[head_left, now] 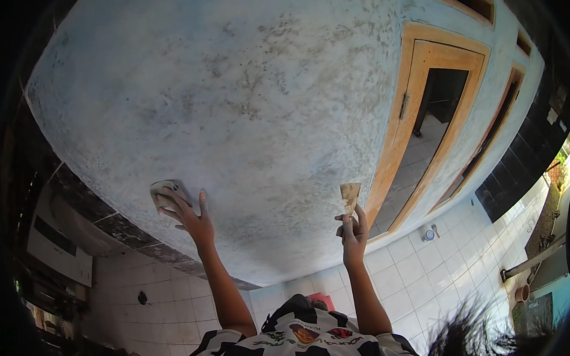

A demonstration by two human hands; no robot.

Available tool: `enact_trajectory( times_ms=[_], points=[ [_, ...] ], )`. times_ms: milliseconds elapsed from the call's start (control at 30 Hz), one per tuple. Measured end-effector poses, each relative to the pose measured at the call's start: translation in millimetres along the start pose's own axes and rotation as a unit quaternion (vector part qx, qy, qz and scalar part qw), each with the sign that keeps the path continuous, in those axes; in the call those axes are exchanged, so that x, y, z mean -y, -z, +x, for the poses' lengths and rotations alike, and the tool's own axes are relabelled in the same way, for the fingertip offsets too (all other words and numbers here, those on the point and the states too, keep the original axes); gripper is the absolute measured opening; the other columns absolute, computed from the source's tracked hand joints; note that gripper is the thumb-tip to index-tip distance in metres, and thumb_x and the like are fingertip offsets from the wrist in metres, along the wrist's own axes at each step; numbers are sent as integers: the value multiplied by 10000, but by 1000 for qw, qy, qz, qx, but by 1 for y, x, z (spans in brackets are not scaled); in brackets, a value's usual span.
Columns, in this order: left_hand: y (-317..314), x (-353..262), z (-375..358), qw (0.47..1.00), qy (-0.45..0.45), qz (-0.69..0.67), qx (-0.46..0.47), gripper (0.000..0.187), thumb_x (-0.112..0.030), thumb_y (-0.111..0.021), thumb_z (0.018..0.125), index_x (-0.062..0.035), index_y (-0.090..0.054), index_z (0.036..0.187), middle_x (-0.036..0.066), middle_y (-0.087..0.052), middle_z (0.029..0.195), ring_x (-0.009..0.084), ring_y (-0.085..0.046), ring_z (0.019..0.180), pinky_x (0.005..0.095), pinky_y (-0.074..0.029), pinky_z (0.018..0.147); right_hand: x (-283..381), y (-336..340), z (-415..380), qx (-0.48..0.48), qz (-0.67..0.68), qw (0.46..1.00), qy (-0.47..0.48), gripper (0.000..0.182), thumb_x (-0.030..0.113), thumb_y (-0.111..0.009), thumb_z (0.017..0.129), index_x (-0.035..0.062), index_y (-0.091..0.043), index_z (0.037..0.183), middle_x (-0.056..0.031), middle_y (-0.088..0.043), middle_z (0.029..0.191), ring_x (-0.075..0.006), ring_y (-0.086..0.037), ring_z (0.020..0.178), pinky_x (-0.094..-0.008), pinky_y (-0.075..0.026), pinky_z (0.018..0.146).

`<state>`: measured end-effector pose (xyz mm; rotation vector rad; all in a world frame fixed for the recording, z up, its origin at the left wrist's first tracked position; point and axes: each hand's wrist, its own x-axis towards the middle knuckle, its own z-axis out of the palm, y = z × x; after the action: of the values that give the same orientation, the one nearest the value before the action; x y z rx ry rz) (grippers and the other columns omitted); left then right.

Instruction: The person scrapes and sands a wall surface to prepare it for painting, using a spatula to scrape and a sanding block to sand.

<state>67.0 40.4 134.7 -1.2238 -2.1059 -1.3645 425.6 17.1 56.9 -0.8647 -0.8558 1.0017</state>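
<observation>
My left hand (188,213) presses a flat grey pad (163,187) against the wall (258,147), fingers over the pad and thumb held out to the side. The wall is pale blue and white, with dark patchy stains across its upper part. In my right hand (353,232) is a putty knife (350,193), its wide blade pointing up and overlapping the wall near the window frame. My right fingers wrap around its handle, which is mostly hidden. Both hands look dusty.
An orange-brown wooden window frame (394,125) stands right of my right hand. On the white tiled floor (391,272) sit a small tub (428,235) and a brush (435,230). A dark tiled strip (85,193) borders the wall at left, beside a white cabinet (53,252).
</observation>
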Motion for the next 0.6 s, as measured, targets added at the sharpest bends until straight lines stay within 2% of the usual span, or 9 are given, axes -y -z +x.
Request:
enact_trajectory(
  times_ms=[67, 133, 167, 267, 400, 433, 500, 567, 600],
  points=[
    [-1, 9, 2, 997, 21, -40, 55, 1166, -803, -554, 871, -192, 51, 1658, 192, 109, 1710, 523, 198, 1514, 851, -31, 1075, 7, -38, 3, 30, 78, 996, -29, 410, 218, -530, 1092, 97, -449, 1475, -1, -562, 765, -54, -424, 553, -211, -330, 502],
    [-2, 9, 1, 997, 31, -33, 67, 1255, -828, -583, 828, -167, 105, 1643, 231, 168, 1684, 540, 233, 1493, 849, -17, 1077, -5, -63, -3, 41, 50, 996, -60, 346, 247, -496, 1106, 96, -464, 1416, 26, -421, 712, -53, -354, 544, -221, -298, 495],
    [-3, 10, 2, 996, 38, -31, 72, 1346, -853, -611, 784, -142, 160, 1629, 271, 227, 1658, 557, 269, 1472, 846, -4, 1078, -14, -71, -9, 54, 93, 989, -102, 303, 258, -523, 1098, 40, -490, 1306, 40, -425, 720, -36, -317, 555, -221, -272, 474],
    [-19, 41, 6, 995, 42, -53, 70, 1477, -841, -690, 724, -85, 241, 1588, 312, 293, 1612, 570, 307, 1445, 850, 14, 1068, -35, -85, -29, 119, 79, 969, -200, 270, 311, -502, 1106, 55, -587, 1095, 83, -350, 680, -21, -275, 546, -213, -239, 459],
    [-13, 34, 8, 983, 108, -52, 142, 1566, -732, -799, 721, 21, 317, 1520, 368, 346, 1558, 578, 252, 1466, 822, -18, 1103, -40, -108, -25, 86, 90, 963, -239, 306, 339, -489, 1109, 92, -550, 940, 85, -340, 678, -18, -267, 540, -211, -232, 456],
    [-26, 58, 6, 968, 118, -92, 204, 1486, -655, -834, 739, 95, 181, 1524, 416, 164, 1568, 564, 44, 1483, 751, -109, 1139, -32, -116, -17, 87, 93, 971, -202, 320, 350, -484, 1111, 106, -515, 906, 86, -335, 673, -17, -264, 537, -209, -228, 457],
    [-22, 56, 11, 945, 132, -133, 268, 1410, -578, -868, 756, 169, 45, 1528, 464, -17, 1577, 551, -163, 1500, 679, -200, 1175, -17, -133, -5, 91, 78, 983, -138, 350, 371, -441, 1121, 124, -464, 874, 70, -316, 666, -25, -234, 524, -213, -202, 455],
    [-7, 38, 19, 920, 133, -171, 328, 1075, -454, -885, 792, 237, -307, 1379, 414, -454, 1385, 451, -524, 1253, 510, -368, 1111, -24, -136, -1, 88, 74, 984, -133, 353, 376, -444, 1119, 124, -467, 872, 71, -314, 662, -25, -237, 523, -213, -200, 453],
    [-10, 35, 18, 918, 134, -173, 332, 1075, -454, -885, 792, 237, -307, 1379, 414, -454, 1385, 451, -524, 1253, 510, -368, 1111, -29, -139, 1, 84, 75, 986, -126, 357, 381, -448, 1117, 125, -470, 870, 71, -311, 658, -24, -240, 522, -212, -198, 452]
  ],
)
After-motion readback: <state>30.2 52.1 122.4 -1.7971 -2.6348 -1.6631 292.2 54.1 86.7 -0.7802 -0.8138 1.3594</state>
